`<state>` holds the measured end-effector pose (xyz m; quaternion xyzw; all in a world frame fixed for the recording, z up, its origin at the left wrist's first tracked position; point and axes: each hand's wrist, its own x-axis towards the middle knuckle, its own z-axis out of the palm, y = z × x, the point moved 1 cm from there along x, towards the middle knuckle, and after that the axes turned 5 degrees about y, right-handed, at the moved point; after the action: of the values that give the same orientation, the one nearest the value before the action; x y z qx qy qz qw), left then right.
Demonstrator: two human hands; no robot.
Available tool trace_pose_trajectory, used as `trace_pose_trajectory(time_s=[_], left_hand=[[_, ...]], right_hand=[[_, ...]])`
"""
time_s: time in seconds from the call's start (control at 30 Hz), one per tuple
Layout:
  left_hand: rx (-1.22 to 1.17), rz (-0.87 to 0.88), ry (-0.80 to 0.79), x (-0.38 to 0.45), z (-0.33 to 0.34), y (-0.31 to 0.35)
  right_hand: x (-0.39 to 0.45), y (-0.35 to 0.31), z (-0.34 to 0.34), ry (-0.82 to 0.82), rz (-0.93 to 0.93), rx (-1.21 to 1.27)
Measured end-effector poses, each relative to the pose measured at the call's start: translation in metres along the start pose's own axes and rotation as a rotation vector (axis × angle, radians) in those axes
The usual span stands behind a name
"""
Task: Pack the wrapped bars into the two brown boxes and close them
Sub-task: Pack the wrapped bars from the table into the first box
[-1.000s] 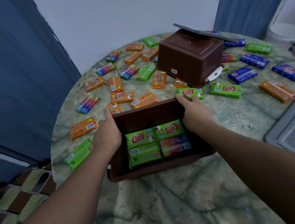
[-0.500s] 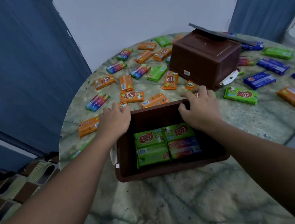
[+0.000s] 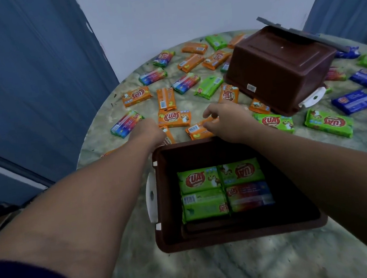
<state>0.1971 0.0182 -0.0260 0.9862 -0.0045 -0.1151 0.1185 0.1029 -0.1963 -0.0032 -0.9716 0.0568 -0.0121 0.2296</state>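
Beyond the open rectangular box (image 3: 236, 236), both hands' grips pinch glossy orange bars: left hand (image 3: 149, 131), right hand (image 3: 228, 119).

4 bars (image 3: 224, 188) lie in the near box (image 3: 240, 235); the overturned box (image 3: 280, 67) sits behind-right.

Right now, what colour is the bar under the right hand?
Orange, with a white barcode label: the bar lies under the right hand. Head view.

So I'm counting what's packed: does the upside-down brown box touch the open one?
Apart. The head view shows bare table and bars between the upside-down brown box and the open box.
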Motion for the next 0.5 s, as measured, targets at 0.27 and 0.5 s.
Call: trace_pose_trajectory(time_s=[0.27, 0.5], left_hand=[[-0.153, -0.210, -0.110, 0.017, 0.018, 0.005], [-0.195, -0.215, -0.271, 0.015, 0.017, 0.008]], right_hand=[[0.008, 0.006, 0.014, -0.063, 0.067, 0.065], [0.008, 0.006, 0.014, -0.082, 0.088, 0.055]])
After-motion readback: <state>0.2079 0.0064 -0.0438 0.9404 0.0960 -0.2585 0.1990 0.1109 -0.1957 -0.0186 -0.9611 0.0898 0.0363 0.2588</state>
